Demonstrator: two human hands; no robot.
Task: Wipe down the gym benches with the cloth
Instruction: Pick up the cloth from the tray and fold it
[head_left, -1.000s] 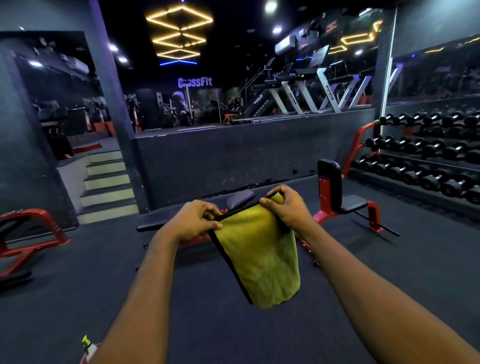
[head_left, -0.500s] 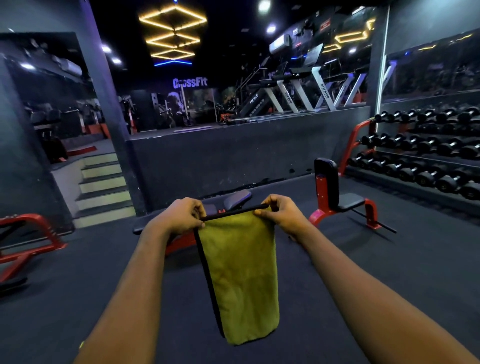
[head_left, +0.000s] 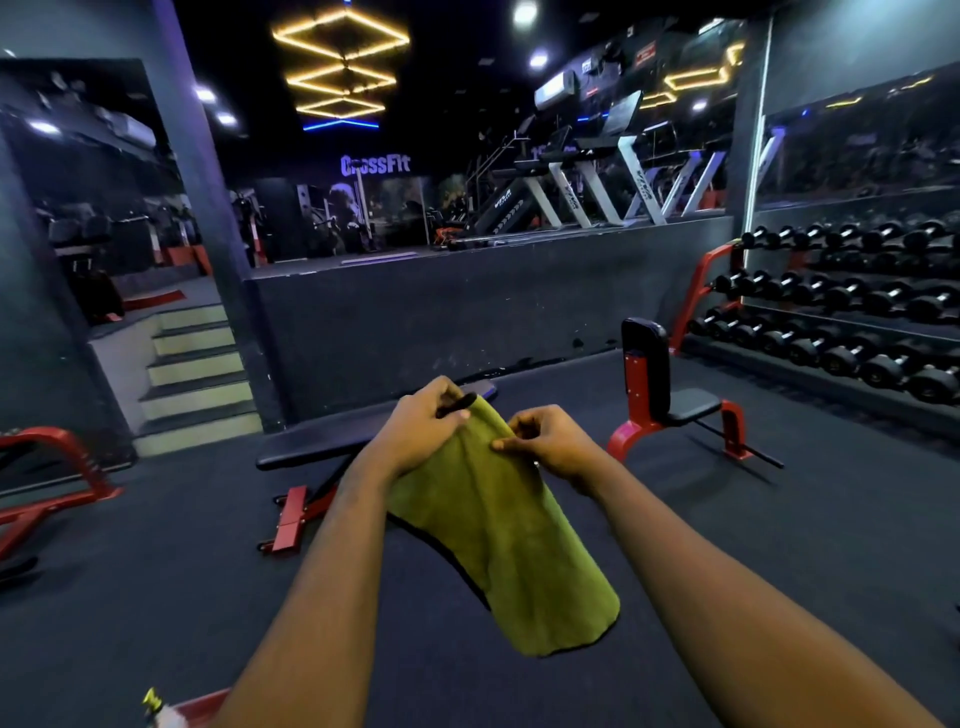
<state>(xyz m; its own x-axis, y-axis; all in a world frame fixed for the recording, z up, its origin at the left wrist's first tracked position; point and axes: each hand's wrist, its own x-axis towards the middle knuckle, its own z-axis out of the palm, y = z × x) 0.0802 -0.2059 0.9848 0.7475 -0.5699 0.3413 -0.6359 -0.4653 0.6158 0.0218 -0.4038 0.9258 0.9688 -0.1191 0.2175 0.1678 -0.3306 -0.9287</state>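
A: The left hand (head_left: 423, 434) and right hand (head_left: 553, 441) have drawn together, bunching the cloth (head_left: 498, 535).
B: Their hold?
A: Left grips its top corner, right pinches its right edge, nearer than the flat bench (head_left: 319, 440).

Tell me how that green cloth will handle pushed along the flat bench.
Likely floppy: the cloth hangs limp below the left hand and right hand gripping its top. Probably light, since finger grips carry it. It may bunch on the bench.
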